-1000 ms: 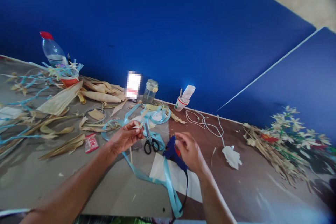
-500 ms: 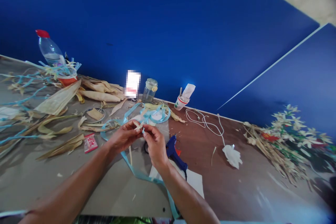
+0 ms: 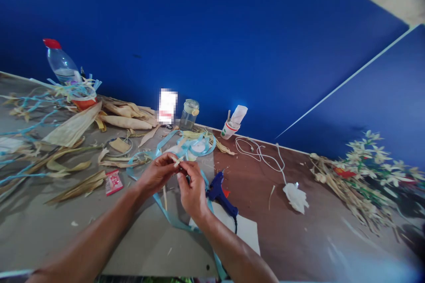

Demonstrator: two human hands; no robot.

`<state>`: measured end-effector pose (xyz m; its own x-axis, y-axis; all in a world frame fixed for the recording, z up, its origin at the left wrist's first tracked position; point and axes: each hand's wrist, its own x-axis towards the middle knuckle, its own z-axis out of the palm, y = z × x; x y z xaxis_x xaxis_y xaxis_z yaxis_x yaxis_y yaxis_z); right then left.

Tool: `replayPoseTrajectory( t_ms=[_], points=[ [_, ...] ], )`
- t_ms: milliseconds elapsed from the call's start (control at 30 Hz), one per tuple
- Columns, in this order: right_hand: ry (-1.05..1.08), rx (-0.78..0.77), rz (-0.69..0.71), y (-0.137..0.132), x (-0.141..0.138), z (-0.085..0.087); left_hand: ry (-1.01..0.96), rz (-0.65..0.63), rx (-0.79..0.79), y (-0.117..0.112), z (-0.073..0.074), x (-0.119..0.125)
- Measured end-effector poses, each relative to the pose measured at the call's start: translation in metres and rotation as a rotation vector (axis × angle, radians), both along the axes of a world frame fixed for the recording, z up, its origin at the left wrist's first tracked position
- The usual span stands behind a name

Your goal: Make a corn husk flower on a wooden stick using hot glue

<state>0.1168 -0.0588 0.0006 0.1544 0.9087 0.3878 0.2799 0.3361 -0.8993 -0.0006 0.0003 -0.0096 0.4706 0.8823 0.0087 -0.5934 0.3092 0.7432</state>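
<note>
My left hand (image 3: 156, 173) and my right hand (image 3: 191, 187) meet over the table, both pinched on one small pale husk piece (image 3: 176, 161) held between the fingertips. A light blue ribbon (image 3: 172, 219) trails from under the hands toward the table's near edge. The blue glue gun (image 3: 219, 192) lies just right of my right hand, untouched, partly on a white sheet (image 3: 245, 232). The scissors are hidden behind my right hand.
Dry husks (image 3: 71, 128) and blue strips litter the left side, with a red-capped bottle (image 3: 59, 62) at the back. A glass jar (image 3: 189, 114), a paper cup (image 3: 230, 128), a white cable (image 3: 262, 154), a white husk flower (image 3: 295, 196) and a flower bundle (image 3: 361, 177) lie to the right.
My right hand left the glue gun, moved left and joined my left hand on the small husk piece. The glue gun now lies free on the table.
</note>
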Motion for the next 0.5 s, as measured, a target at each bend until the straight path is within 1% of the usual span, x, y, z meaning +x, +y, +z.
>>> replayPoseTrajectory(
  t_ms=[100,200,400,500],
  points=[
    [-0.014,0.014,-0.005,-0.0024,-0.0023,-0.0008,0.016,0.025,0.005,-0.0025,0.0058,0.0026],
    [0.009,-0.014,-0.005,-0.004,-0.0042,-0.001,0.047,0.06,0.017,-0.0043,0.0093,0.0044],
    [0.078,-0.04,0.009,-0.0034,-0.0052,-0.0008,0.046,0.169,0.032,-0.0055,0.0065,0.0084],
    [0.103,-0.068,0.021,-0.0017,-0.0037,-0.0022,0.024,0.19,0.01,-0.0049,0.0044,0.0094]
  ],
)
